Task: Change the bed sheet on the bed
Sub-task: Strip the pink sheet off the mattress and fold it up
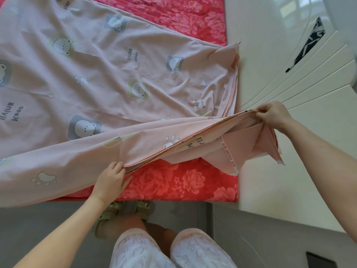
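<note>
A pale pink sheet (100,78) printed with bear faces and paw marks lies spread over the bed. Beneath it shows a red floral cover (173,182) along the near edge and at the far top. My left hand (111,180) grips the sheet's near folded edge just above the red cover. My right hand (274,116) pinches the same edge at its corner, lifted beside the white headboard (289,78). The edge runs taut between both hands, and a loose corner hangs down under my right hand.
The white grooved headboard stands along the right side of the bed, with a dark patterned mark (309,45) on it. My legs and sandalled feet (123,211) stand on grey floor (38,225) at the bed's near edge. A white cabinet (289,235) is at lower right.
</note>
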